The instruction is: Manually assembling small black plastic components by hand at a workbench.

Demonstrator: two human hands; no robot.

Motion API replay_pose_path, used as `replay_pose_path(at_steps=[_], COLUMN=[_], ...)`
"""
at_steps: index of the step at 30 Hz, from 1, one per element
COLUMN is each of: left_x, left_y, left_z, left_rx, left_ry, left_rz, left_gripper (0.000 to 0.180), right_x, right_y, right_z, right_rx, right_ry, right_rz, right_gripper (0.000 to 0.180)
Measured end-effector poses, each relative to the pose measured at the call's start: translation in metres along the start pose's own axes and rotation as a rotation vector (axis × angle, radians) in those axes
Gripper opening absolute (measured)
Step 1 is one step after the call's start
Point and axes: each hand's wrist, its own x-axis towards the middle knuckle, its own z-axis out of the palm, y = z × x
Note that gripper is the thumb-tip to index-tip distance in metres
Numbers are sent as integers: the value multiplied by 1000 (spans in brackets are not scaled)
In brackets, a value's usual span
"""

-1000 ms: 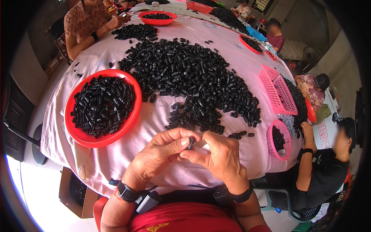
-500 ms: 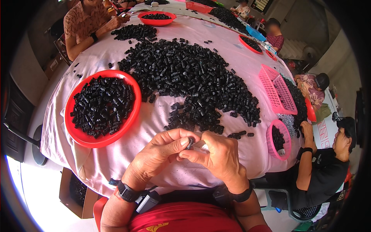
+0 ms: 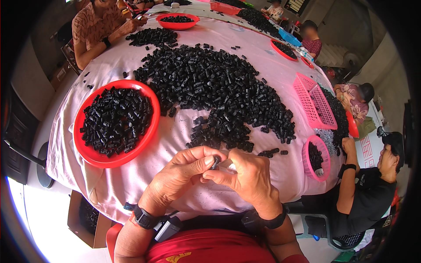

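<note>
Both my hands meet over the near edge of the cloth-covered table. Between thumb and fingers, my left hand (image 3: 173, 175) pinches a small black cylindrical piece (image 3: 215, 163), mostly covered by the fingertips. My right hand (image 3: 253, 175) is closed right beside it, its thumb pointing at the piece. A bit of whitish material (image 3: 229, 165) shows at the right fingers; what it is I cannot make out. Just beyond the hands spreads a large heap of similar black pieces (image 3: 206, 79). To the left, a round red basin (image 3: 109, 162) holds many more of them.
A pink slotted basket (image 3: 312, 103) and a round pink basket (image 3: 308, 162) stand on the right. Beside them sits a co-worker in black (image 3: 372, 197). Another person (image 3: 98, 30) works at the far left, near a second red basin (image 3: 177, 25). A cardboard box (image 3: 98, 230) is on the floor.
My hands and the black piece stay in place. At the right, the co-worker's hand and forearm have shifted very slightly.
</note>
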Motion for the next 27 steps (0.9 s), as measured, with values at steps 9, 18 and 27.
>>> replay_pose_path(at_steps=[9,18,27], left_x=[0,0,0], left_y=[1,-1,0], left_z=[4,-1,3], left_rx=[-23,-30,-21], left_ry=[20,-19,11], left_rz=[-11,-4,8], left_gripper=[30,31,28], right_x=[1,0,1], right_y=[-2,-2,-4], right_z=[2,-1,-1], right_rx=[39,-14,-9], right_ry=[21,-3,9], right_rz=[-2,33,41], right_gripper=[46,51,48])
